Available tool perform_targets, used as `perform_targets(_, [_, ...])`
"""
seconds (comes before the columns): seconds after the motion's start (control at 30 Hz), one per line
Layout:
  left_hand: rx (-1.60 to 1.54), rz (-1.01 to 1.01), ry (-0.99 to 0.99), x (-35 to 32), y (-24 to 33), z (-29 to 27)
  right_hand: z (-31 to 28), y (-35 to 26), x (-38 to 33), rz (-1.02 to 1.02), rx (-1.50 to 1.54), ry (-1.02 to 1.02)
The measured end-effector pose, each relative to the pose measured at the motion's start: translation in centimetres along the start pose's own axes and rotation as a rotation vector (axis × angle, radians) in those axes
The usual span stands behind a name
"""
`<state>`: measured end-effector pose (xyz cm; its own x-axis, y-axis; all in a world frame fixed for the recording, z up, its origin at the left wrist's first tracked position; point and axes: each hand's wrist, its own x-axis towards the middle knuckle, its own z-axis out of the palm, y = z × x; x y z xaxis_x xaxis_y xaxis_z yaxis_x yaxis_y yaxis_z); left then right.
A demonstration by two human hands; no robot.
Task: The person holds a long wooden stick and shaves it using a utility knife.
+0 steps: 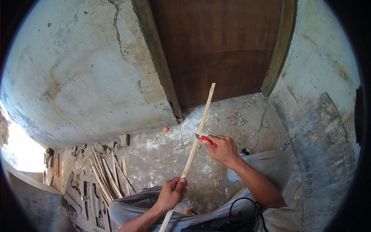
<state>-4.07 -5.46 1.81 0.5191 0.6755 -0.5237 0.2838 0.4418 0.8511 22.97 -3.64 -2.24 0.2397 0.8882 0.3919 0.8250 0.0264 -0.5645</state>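
Note:
A long pale bamboo strip (201,123) runs from my lap up toward the brown wooden door (220,50). My left hand (172,192) is closed around its lower part. Higher up, my right hand (222,149) grips a red-handled knife (208,140) whose short blade rests against the strip's side. Both forearms come in from the lower edge, above my grey-trousered knees.
A bundle of similar bamboo strips (106,174) lies on the dusty tiled floor at the left, beside rubble and wood scraps (83,197). A small orange ball (165,129) sits by the cracked wall. Shavings (237,118) lie near the door. A black cable (243,208) loops on my lap.

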Motion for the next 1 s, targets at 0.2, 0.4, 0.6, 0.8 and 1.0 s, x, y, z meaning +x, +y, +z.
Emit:
perform_targets(0.2, [-0.048,-0.027,-0.022,-0.2,-0.1,0.1,-0.7,0.2,0.7,-0.013,-0.016,0.006])
perform_targets(0.4, [0.037,-0.037,-0.037,-0.6,-0.5,0.7,-2.3,1.5,1.9,0.267,-0.028,-0.108])
perform_targets(0.6, [0.000,-0.075,-0.054,-1.1,0.3,0.2,-1.8,2.6,2.3,0.191,-0.099,-0.054])
perform_targets(0.8, [0.143,-0.085,-0.119,-1.6,-0.9,0.0,-4.4,6.8,3.6,0.464,-0.225,-0.007])
perform_targets(1.0, [0.175,-0.009,-0.163,-1.0,-0.9,-0.3,-6.8,7.0,4.0,0.588,-0.409,0.291])
